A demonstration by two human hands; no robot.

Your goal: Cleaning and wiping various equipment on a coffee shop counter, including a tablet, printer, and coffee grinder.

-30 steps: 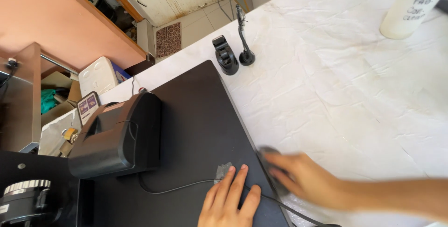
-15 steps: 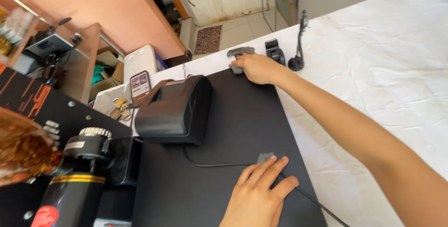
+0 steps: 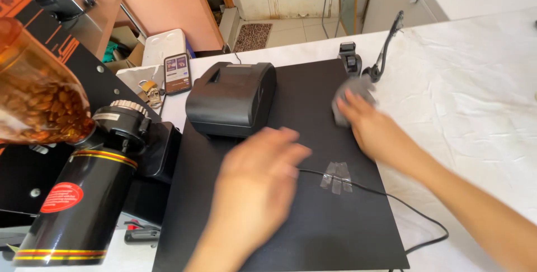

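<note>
My right hand (image 3: pixel 376 131) reaches across the black mat (image 3: pixel 313 233) and presses a grey cloth (image 3: pixel 348 96) onto the mat's far right part, close to a small black stand (image 3: pixel 349 58). My left hand (image 3: pixel 258 181) hovers blurred over the middle of the mat, holding nothing, its fingers loosely spread. Just right of it, a thin black cable (image 3: pixel 386 195) is fixed to the mat with clear tape strips (image 3: pixel 335 176). A black receipt printer (image 3: pixel 232 98) sits at the mat's far left.
A black coffee grinder (image 3: pixel 84 199) with a bean-filled hopper (image 3: pixel 39 101) stands at the left. Behind the printer lies a phone (image 3: pixel 178 73). A thin gooseneck stand (image 3: pixel 386 40) rises near the cloth. White crinkled covering (image 3: pixel 481 98) spreads over the table to the right.
My right hand has slid the cloth from beside the printer to the mat's right far corner. My left hand has lifted off the taped cable and moved left.
</note>
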